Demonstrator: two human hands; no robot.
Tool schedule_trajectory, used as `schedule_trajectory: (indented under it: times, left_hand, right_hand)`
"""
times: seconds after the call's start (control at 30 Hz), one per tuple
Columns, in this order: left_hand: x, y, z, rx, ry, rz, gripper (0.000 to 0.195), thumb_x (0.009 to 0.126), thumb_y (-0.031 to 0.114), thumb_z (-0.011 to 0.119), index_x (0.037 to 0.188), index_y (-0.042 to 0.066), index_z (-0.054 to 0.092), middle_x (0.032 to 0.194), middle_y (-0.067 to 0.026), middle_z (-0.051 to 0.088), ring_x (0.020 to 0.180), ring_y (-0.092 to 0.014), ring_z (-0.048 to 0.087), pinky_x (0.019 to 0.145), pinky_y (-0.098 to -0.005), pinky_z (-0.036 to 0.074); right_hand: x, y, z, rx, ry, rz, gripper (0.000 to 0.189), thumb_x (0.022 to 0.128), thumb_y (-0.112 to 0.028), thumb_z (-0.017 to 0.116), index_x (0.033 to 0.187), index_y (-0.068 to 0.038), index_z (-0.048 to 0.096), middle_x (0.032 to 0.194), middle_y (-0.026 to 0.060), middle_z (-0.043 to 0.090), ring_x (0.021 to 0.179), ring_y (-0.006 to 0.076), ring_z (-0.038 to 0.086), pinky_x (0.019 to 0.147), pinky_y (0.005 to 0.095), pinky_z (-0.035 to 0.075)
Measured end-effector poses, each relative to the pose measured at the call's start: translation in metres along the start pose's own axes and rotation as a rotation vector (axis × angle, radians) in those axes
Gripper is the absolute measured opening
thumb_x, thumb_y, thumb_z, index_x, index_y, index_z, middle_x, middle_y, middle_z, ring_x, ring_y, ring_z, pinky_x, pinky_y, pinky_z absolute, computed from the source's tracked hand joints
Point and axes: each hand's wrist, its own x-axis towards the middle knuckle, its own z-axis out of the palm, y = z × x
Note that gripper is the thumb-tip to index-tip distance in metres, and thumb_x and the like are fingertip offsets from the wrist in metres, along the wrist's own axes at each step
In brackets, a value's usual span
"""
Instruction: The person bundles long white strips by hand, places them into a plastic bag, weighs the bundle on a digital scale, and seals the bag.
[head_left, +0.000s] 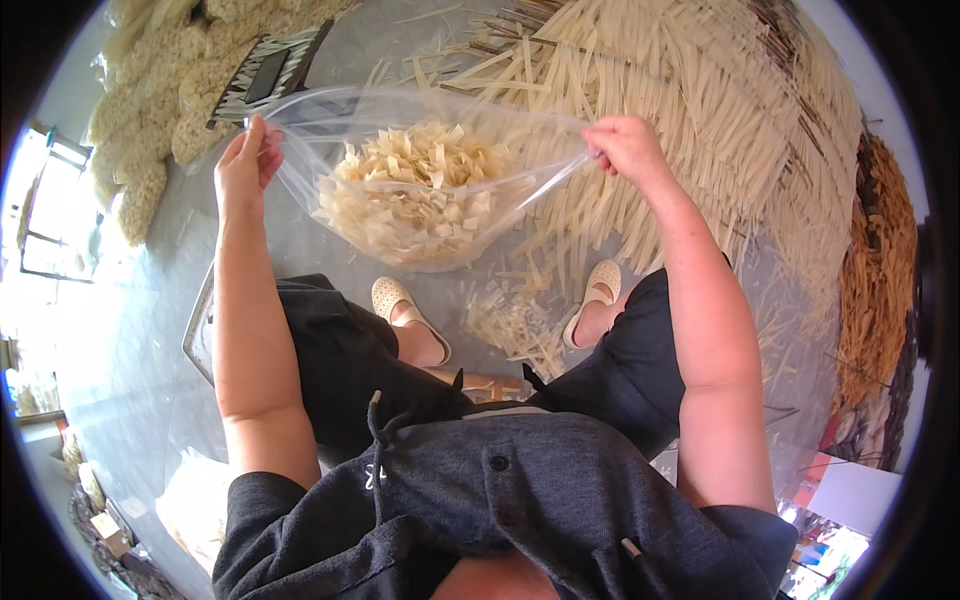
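A clear plastic bag (517, 202) hangs stretched wide between my two hands, its mouth spread apart. My left hand (251, 154) pinches the rim at the left end, and my right hand (626, 150) grips the rim at the right end, fingers curled in. Inside the bag lies a heap of short, pale yellow flat cut pieces (427, 165), whose material I cannot tell for sure. The bag's bottom is in front of my feet; whether it rests on the grey floor is not certain.
Long pale flat strips (697, 112) cover the floor at the upper right. Loose scraps (517, 322) lie between my feet. Bulky pale bundles (150, 82) and a dark slatted rack (270, 71) stand at the upper left. Orange-brown material (874, 285) is piled at the far right.
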Motion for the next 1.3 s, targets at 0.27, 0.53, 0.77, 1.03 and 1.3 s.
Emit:
schedule_trajectory:
  times: [0.27, 0.53, 0.77, 1.03, 1.3]
  left_hand:
    - [-0.021, 0.035, -0.028, -0.138, -0.037, 0.146, 0.025, 0.091, 0.029, 0.068, 0.095, 0.005, 0.07, 0.082, 0.0001, 0.065, 0.063, -0.004, 0.053, 0.058, -0.0174, 0.048]
    - [-0.027, 0.021, -0.029, 0.509, 0.085, 0.566, 0.024, 0.092, 0.022, 0.065, 0.11, 0.007, 0.069, 0.098, -0.001, 0.068, 0.085, -0.008, 0.06, 0.078, -0.0223, 0.049]
    - [-0.185, 0.042, 0.121, 0.944, -0.808, 0.805, 0.053, 0.082, 0.038, 0.073, 0.125, 0.011, 0.06, 0.119, -0.014, 0.064, 0.106, -0.032, 0.062, 0.093, -0.0388, 0.047]
    - [-0.153, 0.006, 0.168, 0.949, -0.943, 1.051, 0.013, 0.084, 0.021, 0.068, 0.092, 0.01, 0.069, 0.107, -0.0068, 0.063, 0.103, -0.029, 0.058, 0.083, -0.04, 0.05]
    - [-0.119, -0.001, 0.179, 0.939, -0.992, 1.177, 0.015, 0.08, 0.022, 0.072, 0.082, 0.008, 0.07, 0.094, -0.005, 0.064, 0.093, -0.026, 0.061, 0.077, -0.0375, 0.05]
  right_hand:
    - [-0.018, -0.04, -0.017, 0.121, 0.135, -0.1, 0.024, 0.086, -0.018, 0.061, 0.063, -0.01, 0.058, 0.059, -0.0025, 0.053, 0.051, 0.0049, 0.047, 0.046, 0.0221, 0.035]
    - [-0.02, -0.005, 0.005, -0.12, -0.033, -0.236, 0.013, 0.087, -0.016, 0.061, 0.088, -0.004, 0.065, 0.072, 0.0012, 0.06, 0.065, 0.0111, 0.057, 0.062, 0.0262, 0.047]
    - [-0.055, -0.005, -0.031, -0.118, -0.195, -0.516, 0.025, 0.086, -0.003, 0.062, 0.11, -0.009, 0.064, 0.1, 0.0006, 0.061, 0.089, 0.0117, 0.057, 0.084, 0.026, 0.046]
    - [-0.052, 0.004, -0.021, -0.543, -0.284, -0.641, 0.012, 0.084, -0.021, 0.067, 0.095, -0.015, 0.07, 0.082, 0.0045, 0.061, 0.076, 0.0236, 0.061, 0.066, 0.0343, 0.049]
    - [-0.057, 0.004, -0.034, -0.511, -0.283, -0.582, 0.009, 0.084, -0.018, 0.068, 0.087, -0.01, 0.069, 0.081, 0.0045, 0.061, 0.074, 0.0223, 0.06, 0.065, 0.0329, 0.047]
